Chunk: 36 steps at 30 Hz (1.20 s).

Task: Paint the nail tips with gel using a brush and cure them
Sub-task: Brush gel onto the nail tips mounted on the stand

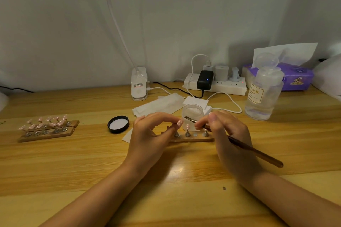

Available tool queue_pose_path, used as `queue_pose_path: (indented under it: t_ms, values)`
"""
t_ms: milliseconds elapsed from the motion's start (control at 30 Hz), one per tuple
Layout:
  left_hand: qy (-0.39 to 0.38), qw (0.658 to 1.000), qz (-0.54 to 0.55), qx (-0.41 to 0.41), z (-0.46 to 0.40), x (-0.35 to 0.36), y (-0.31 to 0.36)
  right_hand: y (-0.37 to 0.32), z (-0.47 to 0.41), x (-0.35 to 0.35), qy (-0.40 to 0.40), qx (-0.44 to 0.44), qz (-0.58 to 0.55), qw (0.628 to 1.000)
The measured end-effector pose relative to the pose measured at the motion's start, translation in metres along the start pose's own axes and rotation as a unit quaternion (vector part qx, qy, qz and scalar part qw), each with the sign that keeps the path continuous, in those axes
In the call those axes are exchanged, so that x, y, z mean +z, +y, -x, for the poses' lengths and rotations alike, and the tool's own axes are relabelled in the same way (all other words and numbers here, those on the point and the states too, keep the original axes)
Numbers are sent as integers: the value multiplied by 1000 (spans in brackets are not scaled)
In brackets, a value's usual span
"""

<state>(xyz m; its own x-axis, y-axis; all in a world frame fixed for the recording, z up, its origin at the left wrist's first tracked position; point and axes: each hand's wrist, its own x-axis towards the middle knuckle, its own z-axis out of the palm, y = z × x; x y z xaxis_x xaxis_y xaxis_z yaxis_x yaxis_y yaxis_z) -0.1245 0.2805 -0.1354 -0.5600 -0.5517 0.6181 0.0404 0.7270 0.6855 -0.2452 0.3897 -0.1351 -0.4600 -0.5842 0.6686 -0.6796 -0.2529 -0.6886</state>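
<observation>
The wooden table (pixel 73 162) runs wide under both forearms, with a wall of grey cloth behind it and a power strip (pixel 215 84), a clip lamp (pixel 139 84), a tissue pack (pixel 295 77) and a clear bottle (pixel 262 96) ranged along its far edge. Far left lie two wooden strips (pixel 46 129) carrying pink tips on stands, well apart from the hands. Straight ahead, between the hands, a third strip (pixel 191 139) lies crosswise, its long axis left to right, with small metal stands upright on it and one round seat bare. Just behind it stands an open jar (pixel 192 113), its black lid (pixel 118 124) lying upturned to the left. The left hand (pixel 149 134) is curled, thumb and forefinger pinching a pink tip (pixel 180 122) lifted above the strip. The right hand (pixel 228 134) holds the brush (pixel 238 143) pen-fashion, fingers closed near the ferrule, handle slanting back to the lower right, bristles pointing up-left and just beside the held tip, in front of the jar's mouth. The move likely turns on that small gap: bristles meeting the tip, a job for the right hand, with the left steadying. Open table lies toward the body; the jar and stands crowd the far side, so a stroke drawn toward the body looks safest.
</observation>
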Motion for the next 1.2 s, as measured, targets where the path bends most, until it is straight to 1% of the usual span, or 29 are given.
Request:
queue_pose_path:
  t_ms: [100,200,333,500,600,733,900,1033,1100,1200]
  values:
    - [-3,1000,-6,11,-1,0,1,1,-1,3,4,-61,45,997]
    - [4,1000,-7,18,-2,0,1,4,0,4,-7,-89,69,994]
    - [2,1000,-12,14,-2,-1,-1,4,3,2,-13,-124,47,991]
    - [0,1000,-12,5,-1,-1,0,5,-1,2,6,-74,28,997]
    - [4,1000,-10,9,-2,0,0,6,0,4,-3,-83,42,996]
    - [11,1000,-10,1,-1,0,-1,7,4,2,-10,-104,26,994]
    - [9,1000,-12,-4,-1,0,0,4,0,3,-9,-58,22,998]
    - [10,1000,-15,-3,-1,0,0,5,3,4,-26,-80,30,996]
    - [6,1000,-18,-5,-1,0,0,6,4,2,-21,-86,20,996]
    - [3,1000,-22,-4,-1,-1,-1,5,1,2,-7,-71,14,997]
